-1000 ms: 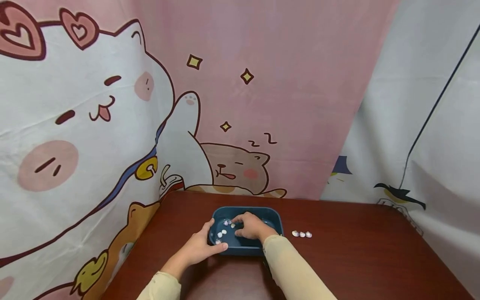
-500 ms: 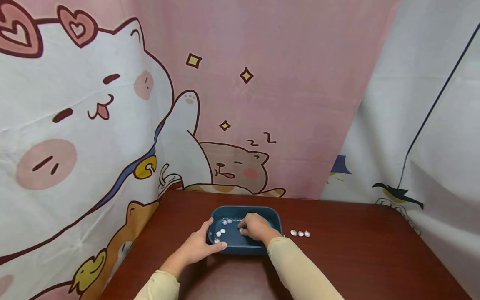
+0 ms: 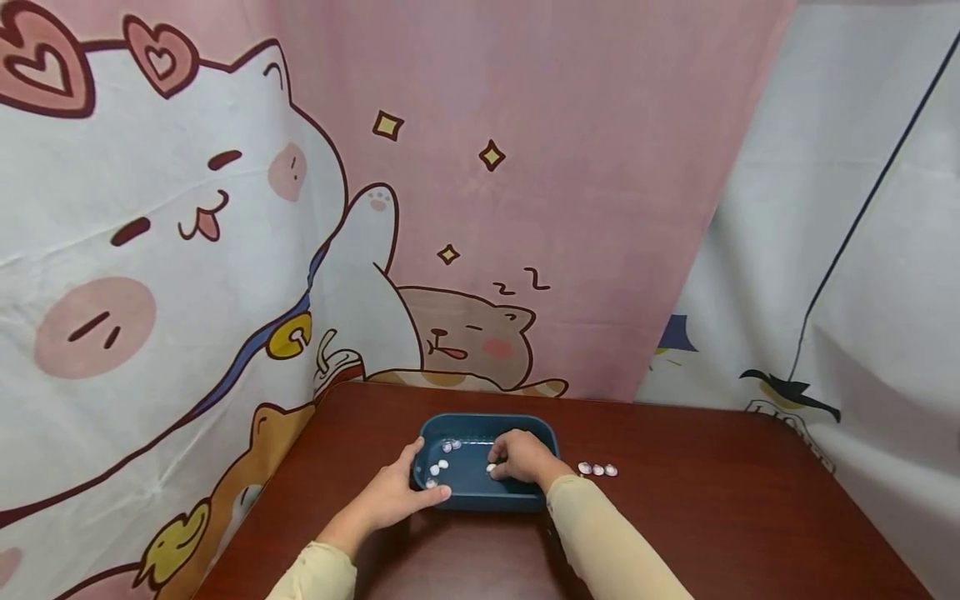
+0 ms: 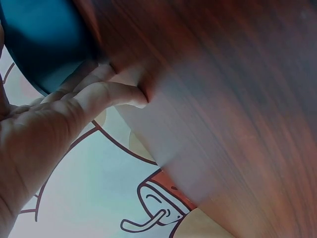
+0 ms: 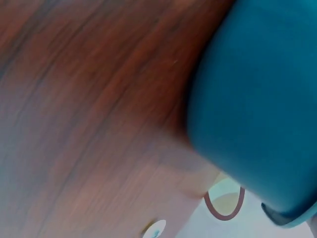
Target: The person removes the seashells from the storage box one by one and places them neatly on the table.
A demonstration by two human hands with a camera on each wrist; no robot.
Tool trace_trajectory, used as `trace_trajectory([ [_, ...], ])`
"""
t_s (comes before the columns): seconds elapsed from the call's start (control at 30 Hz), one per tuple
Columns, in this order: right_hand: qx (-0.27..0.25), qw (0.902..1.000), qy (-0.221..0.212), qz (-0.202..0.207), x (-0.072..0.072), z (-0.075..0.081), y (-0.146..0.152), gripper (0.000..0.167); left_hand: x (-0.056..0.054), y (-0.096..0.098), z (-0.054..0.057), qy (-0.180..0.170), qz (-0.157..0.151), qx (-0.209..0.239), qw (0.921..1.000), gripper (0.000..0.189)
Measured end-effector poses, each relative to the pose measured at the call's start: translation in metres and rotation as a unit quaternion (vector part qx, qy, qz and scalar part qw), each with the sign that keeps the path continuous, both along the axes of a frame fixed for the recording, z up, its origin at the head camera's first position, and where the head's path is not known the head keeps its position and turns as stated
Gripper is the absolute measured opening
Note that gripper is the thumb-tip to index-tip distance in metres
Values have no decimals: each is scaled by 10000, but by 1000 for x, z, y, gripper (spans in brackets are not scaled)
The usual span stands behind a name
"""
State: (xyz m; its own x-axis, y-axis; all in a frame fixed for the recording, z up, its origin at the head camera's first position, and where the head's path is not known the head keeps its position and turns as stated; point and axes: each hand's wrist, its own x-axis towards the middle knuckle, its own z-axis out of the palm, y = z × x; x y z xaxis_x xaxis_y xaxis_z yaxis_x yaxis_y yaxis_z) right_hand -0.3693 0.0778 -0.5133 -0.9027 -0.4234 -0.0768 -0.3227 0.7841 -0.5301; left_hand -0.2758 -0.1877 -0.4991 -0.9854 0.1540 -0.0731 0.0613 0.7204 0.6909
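My left hand (image 3: 393, 490) holds the left end of a blue rectangular tub (image 3: 480, 502), its thumb at the front rim and its fingers along the side. In the left wrist view, fingers of that hand lie against the tub's outer wall (image 4: 49, 44). Inside the tub, my right hand (image 3: 522, 457) pinches a small whitish seashell (image 3: 491, 468) between thumb and finger, low over the floor. Several white and purplish seashells (image 3: 444, 464) lie spread along the tub's left part. The right hand is out of its own wrist view, where the tub's outside (image 5: 257, 99) fills the right.
Three seashells (image 3: 597, 470) lie in a row on the brown wooden table (image 3: 712, 500), right of the tub. One shell (image 5: 154, 229) shows at the bottom of the right wrist view. A cartoon-printed cloth (image 3: 585, 208) hangs behind and to the left of the table.
My right hand has closed on a shell near the tub's left group and moved it right, toward the middle of the floor. The left hand keeps its place on the tub.
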Motion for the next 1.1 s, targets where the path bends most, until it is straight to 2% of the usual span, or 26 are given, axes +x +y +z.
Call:
trace_trajectory([
  [0.13, 150, 9994, -234, -199, 2, 7, -6, 11, 0, 1, 1, 6, 1, -4, 10000, 112],
  [0.23, 306, 9992, -201, -128, 5, 12, -9, 9, 0, 2, 1, 19, 2, -1, 10000, 112],
  [0.43, 676, 9972, 211, 229, 7, 12, -11, 16, -1, 2, 1, -26, 7, -20, 10000, 113],
  [0.63, 1256, 9873, 659, 713, 3, 8, -14, 10, -2, 0, -2, -69, 57, -34, 10000, 114],
  [0.8, 1476, 9820, 822, 849, 3, 8, -14, 13, -3, 1, -2, -123, 89, -46, 9999, 113],
  [0.87, 1420, 9821, 871, 885, 2, 6, -12, 13, -3, 1, -2, -130, 83, -41, 9999, 113],
  [0.97, 1073, 9858, 892, 937, 1, 4, -5, 8, -3, 1, -3, -113, 72, -30, 9999, 114],
  [1.1, 613, 9911, 712, 941, 2, 7, 4, 3, -2, 1, -3, -79, 80, -32, 9999, 115],
])
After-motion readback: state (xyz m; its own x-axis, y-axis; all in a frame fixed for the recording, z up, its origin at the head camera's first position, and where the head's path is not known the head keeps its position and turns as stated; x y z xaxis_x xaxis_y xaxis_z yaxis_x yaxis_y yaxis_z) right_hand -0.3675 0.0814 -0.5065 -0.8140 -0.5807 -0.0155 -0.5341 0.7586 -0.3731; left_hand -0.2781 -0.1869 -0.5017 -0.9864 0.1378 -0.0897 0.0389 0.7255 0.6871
